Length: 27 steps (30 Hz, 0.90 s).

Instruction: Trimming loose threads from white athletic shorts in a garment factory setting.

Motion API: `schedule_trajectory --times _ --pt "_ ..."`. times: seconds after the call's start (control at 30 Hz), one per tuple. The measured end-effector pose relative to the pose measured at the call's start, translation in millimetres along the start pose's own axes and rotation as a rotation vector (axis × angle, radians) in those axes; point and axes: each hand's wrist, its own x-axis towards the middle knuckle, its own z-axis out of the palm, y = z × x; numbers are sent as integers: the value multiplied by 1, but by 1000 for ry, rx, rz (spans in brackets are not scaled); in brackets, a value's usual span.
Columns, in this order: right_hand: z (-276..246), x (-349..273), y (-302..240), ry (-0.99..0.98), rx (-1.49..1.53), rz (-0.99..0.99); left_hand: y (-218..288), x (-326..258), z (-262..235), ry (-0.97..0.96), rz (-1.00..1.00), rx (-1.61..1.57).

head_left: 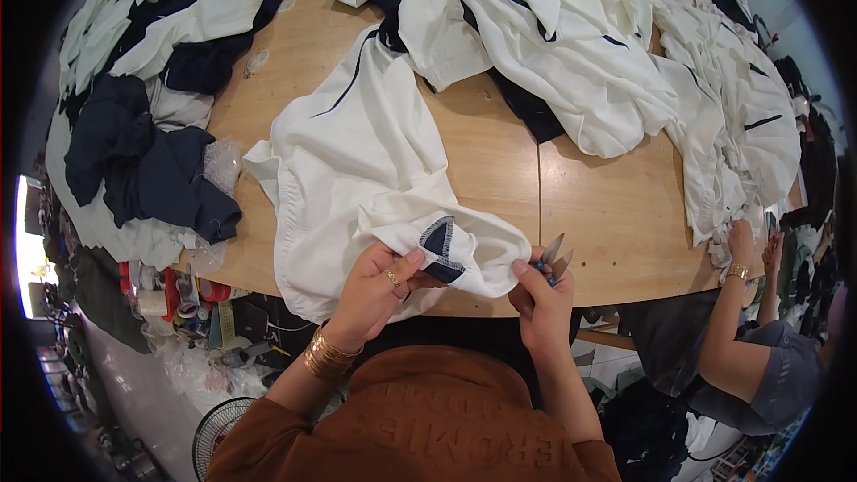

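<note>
L hand (375,284) pinches white garment (357,138) at navy patch (437,238); R hand (546,305) grips its edge + snips (553,250), blades pointing up-right, away from patch

On the wooden table (616,219), a hand could pass through the bare area to the right of the white garment (348,161), but the upward-pointing scissors (553,250) stand near its entrance. Forward, a heap of white clothes (571,62) blocks the way; leftward, a narrow bare lane ends at the navy cloth pile (147,156).
</note>
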Motion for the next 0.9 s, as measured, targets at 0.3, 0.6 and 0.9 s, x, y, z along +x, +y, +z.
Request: schedule_trajectory --times 0.3,0.6,0.9 --pt "-4 4 -6 -23 161 5 -5 -1 -4 -53 0 -15" --pt "-114 57 -56 174 68 -266 -17 -33 -49 -287 141 1158" --pt "-90 53 -9 126 -1043 -347 45 -68 -101 342 -87 1265"
